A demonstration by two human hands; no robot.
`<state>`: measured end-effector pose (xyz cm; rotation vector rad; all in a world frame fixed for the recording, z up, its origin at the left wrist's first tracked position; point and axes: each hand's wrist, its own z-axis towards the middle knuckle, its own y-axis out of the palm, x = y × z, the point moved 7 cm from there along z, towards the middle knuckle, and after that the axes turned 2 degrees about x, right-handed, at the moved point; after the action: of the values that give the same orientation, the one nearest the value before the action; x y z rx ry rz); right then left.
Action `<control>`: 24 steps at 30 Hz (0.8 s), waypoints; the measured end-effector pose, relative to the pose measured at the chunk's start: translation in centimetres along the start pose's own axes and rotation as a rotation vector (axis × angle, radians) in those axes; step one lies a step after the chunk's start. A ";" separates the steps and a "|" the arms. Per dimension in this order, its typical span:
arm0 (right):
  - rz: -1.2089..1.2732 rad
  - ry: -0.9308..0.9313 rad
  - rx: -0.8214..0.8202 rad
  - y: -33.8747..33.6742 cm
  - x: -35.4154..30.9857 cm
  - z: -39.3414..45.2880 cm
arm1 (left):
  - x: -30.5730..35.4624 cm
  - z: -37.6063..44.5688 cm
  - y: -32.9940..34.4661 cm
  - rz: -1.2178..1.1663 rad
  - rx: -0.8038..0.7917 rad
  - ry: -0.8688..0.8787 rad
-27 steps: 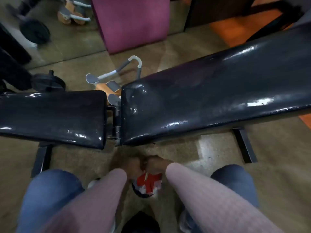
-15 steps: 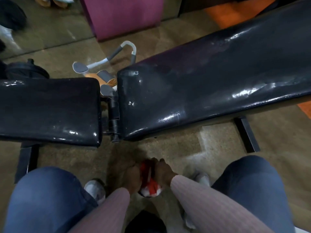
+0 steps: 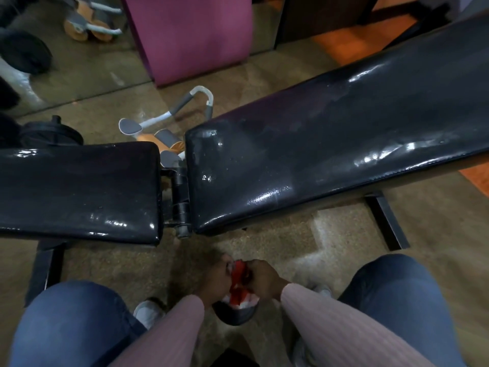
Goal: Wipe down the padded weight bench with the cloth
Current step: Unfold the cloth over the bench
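Speckled tan flooring runs under everything, with the black padded bench (image 3: 264,165) spanning nine to two o'clock: a flat seat pad at left, a hinge gap, then the long inclined back pad. Down at six o'clock, our left hand (image 3: 214,280) and right hand (image 3: 264,279) are both closed on the red-and-white cloth (image 3: 238,290), bunched between them over a dark bowl-like container (image 3: 234,312), well apart from the bench. We judge this is readying the cloth, so we should fold it into a flat pad, then stroke lengthwise, working into the hinge seam. A grey-and-orange exercise gadget (image 3: 169,128) at twelve o'clock lies behind the bench; our knees crowd the near side.
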<state>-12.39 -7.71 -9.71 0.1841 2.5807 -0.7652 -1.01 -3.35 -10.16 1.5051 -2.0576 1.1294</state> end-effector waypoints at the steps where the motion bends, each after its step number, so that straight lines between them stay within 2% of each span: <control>1: 0.006 -0.040 0.010 -0.8 -0.7 -0.8 | 0.7 -0.1 -0.5 0.001 0.019 0.037; 5: 0.156 -0.110 0.123 -4.9 -2.4 -3.5 | 4.3 -1.2 -2.7 0.043 -0.015 0.218; 7: 0.104 -0.167 0.202 -7.2 -3.8 -4.5 | 7.0 -1.8 -4.4 0.129 0.006 0.330; 10: 0.099 -0.262 0.277 -11.1 -6.1 -6.4 | 11.7 -2.9 -7.4 0.221 0.123 0.424; 14: 0.015 -0.352 0.297 -14.6 -8.4 -9.8 | 16.0 -4.7 -8.9 0.352 0.146 0.545; 20: 0.082 -0.481 0.434 -21.1 -11.3 -16.6 | 24.4 -9.0 -11.0 0.215 0.404 0.696; 22: 0.102 -0.518 0.515 -25.0 -11.3 -19.8 | 28.8 -10.0 -10.6 0.111 0.394 0.761; 24: 0.154 -0.532 0.681 -30.0 -10.4 -23.1 | 34.0 -10.6 -9.6 -0.067 0.335 0.801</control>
<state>-19.08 -20.30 26.90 0.3253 1.7195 -1.3894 -6.77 -17.83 23.33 0.9737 -1.3058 1.7459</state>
